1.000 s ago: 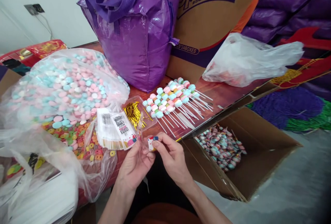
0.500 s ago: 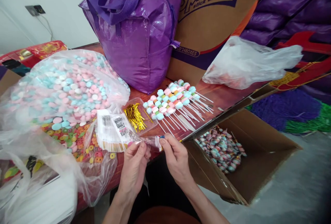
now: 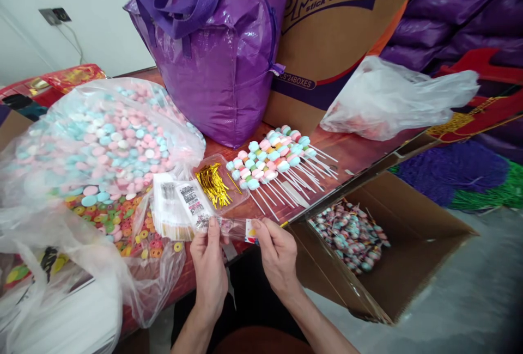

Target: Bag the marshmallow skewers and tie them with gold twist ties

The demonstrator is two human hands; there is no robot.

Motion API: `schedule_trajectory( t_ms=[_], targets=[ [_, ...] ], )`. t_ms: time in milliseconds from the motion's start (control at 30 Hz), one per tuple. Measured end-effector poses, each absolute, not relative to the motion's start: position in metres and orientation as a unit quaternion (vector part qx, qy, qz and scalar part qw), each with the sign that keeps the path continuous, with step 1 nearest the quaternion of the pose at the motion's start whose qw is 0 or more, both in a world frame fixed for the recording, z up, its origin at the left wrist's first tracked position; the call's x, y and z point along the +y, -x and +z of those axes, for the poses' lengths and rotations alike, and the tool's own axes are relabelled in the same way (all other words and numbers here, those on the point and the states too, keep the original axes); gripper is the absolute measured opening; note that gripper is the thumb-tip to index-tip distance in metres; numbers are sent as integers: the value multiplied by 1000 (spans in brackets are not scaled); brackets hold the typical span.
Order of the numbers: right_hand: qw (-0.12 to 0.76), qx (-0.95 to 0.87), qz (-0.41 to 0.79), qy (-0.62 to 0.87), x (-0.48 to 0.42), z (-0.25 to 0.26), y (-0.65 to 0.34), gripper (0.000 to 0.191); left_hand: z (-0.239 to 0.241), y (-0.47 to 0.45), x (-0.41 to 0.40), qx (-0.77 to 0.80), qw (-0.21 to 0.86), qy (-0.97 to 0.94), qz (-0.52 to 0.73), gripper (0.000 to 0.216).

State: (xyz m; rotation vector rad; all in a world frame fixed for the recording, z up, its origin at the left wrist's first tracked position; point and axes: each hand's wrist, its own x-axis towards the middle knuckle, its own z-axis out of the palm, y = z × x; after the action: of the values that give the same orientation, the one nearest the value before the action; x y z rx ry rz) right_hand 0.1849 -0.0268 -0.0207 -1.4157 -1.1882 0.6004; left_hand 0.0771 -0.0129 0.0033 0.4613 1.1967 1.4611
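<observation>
Between my hands a small clear plastic wrapper [image 3: 235,228] with a printed end is stretched flat. My left hand [image 3: 209,267] pinches its left end, thumb on top. At the printed right end, my right hand [image 3: 278,253] is closed on it. Just beyond my left hand lies a stack of printed wrappers [image 3: 174,207]. A clear tray [image 3: 241,193] holds gold twist ties [image 3: 214,184]. Behind and to the right, candy sticks [image 3: 269,158] with pink, white and blue pieces lie in a row, their white sticks toward me.
Plastic bags of pastel candies [image 3: 114,130] and ring candies [image 3: 134,234] spread at left. A purple bag [image 3: 220,71] stands behind. An open carton [image 3: 412,256] with wrapped candy sticks [image 3: 351,237] sits below the table's right edge. A white plastic bag [image 3: 392,98] lies back right.
My left hand has shifted slightly and turned, its thumb now pointing up. The wrapper is drawn out flatter, with more of its printed end showing. The other things have stayed in place.
</observation>
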Motion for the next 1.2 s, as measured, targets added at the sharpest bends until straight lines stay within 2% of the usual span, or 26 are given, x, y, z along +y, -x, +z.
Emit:
schedule_trajectory(
  t_ms=[200,300,400,500,567,633,733,867,1000,1200],
  targets=[
    [548,-487,270,624,-19,-16,-192,48,13,-80,-5,492,547,-176,654,32],
    [524,-506,182,660,-5,-13,-207,45,18,-76,6,484,516,-147,691,31],
    [422,-566,51,706,13,-17,-222,28,20,-65,19,462,542,-113,692,31],
    [311,-612,-1,728,28,-26,-229,12,20,-56,27,454,571,-94,677,32],
    [312,-616,4,724,31,-30,-229,15,18,-53,29,456,573,-83,676,33],
    [387,-596,28,703,28,-29,-230,20,17,-51,30,459,568,-74,680,35],
    [520,-535,113,656,11,-19,-234,18,15,-51,32,459,560,-67,686,38],
    [597,-434,318,595,-16,-1,-230,17,11,-53,36,465,539,-84,697,42],
    [607,-373,477,514,-23,16,-210,20,6,-61,32,472,492,-151,716,39],
    [540,-351,583,496,-13,38,-194,27,-2,-64,22,505,418,-229,719,33]
  ],
)
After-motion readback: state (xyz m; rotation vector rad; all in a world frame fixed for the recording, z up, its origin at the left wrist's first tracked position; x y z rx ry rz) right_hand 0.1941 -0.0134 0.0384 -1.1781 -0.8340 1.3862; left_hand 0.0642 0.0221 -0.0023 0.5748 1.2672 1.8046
